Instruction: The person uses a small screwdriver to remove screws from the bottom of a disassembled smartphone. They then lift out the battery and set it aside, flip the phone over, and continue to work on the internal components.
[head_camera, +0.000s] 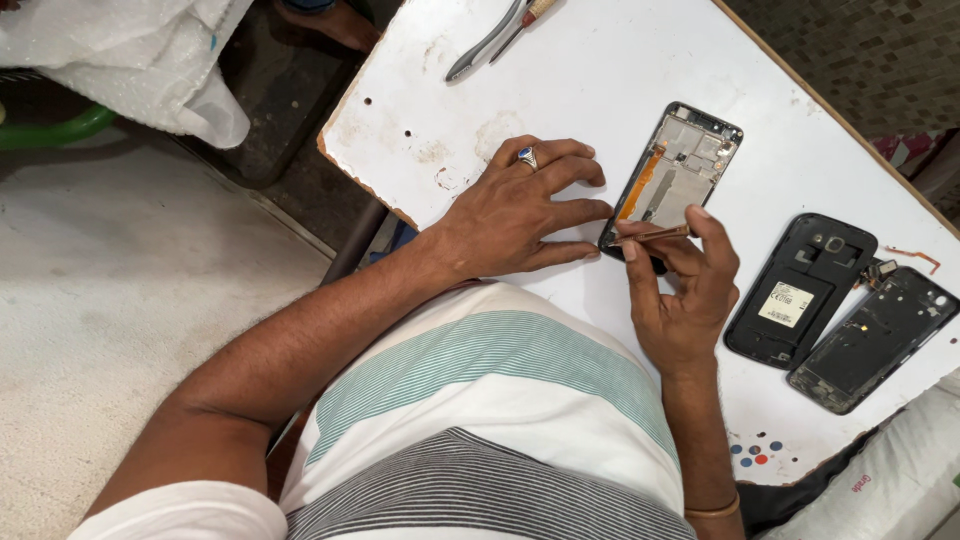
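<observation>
An opened phone frame (680, 165) with an orange flex strip lies on the white table (600, 70). My left hand (525, 205), wearing a ring, rests flat beside the frame, fingertips touching its lower left edge. My right hand (680, 290) pinches a thin metal tool (655, 236) whose tip lies across the frame's lower end.
Two dark phone housings lie to the right, a back cover (800, 290) and a mid-frame (875, 338). Small loose parts (915, 255) sit near them. Pliers and a screwdriver (495, 35) lie at the far edge. A white plastic bag (150, 60) sits on the floor at left.
</observation>
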